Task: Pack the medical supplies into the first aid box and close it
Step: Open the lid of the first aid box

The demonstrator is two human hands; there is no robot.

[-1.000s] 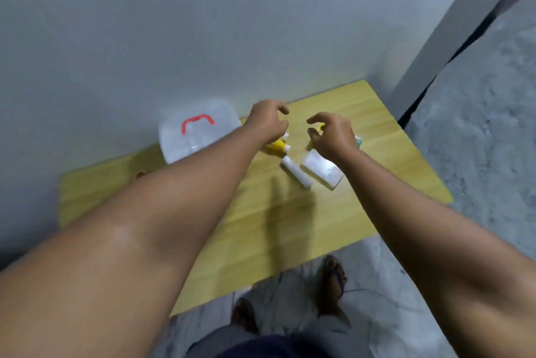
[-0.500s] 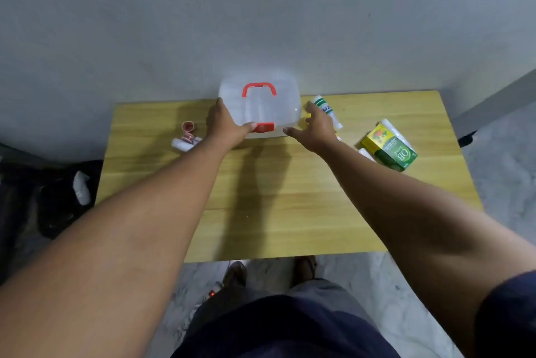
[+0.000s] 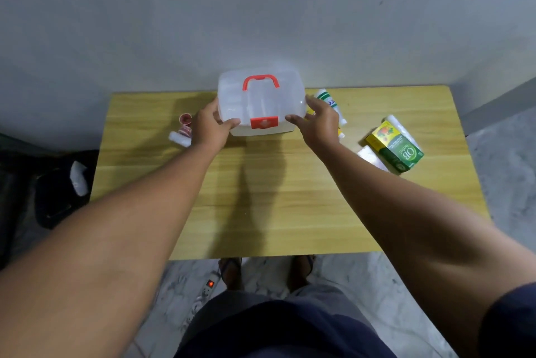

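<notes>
A translucent white first aid box [image 3: 261, 102] with a red handle and red front latch stands closed at the back middle of the wooden table [image 3: 261, 198]. My left hand [image 3: 210, 127] grips its left front corner and my right hand [image 3: 317, 124] grips its right front corner. A white tube with green print [image 3: 330, 103] lies just behind my right hand. A green and yellow carton [image 3: 394, 147] rests on white packets [image 3: 371, 157] at the right. A small red roll [image 3: 185, 122] and a white roll [image 3: 179, 138] lie left of the box.
The table stands against a grey wall. A dark bag [image 3: 58, 189] sits on the floor to the left. A power strip with a lit red switch [image 3: 209, 285] lies on the marble floor by my feet.
The view swung from the right part of the table to face the box squarely. My hands left the small supplies and took hold of the box's front corners, which they still hold.
</notes>
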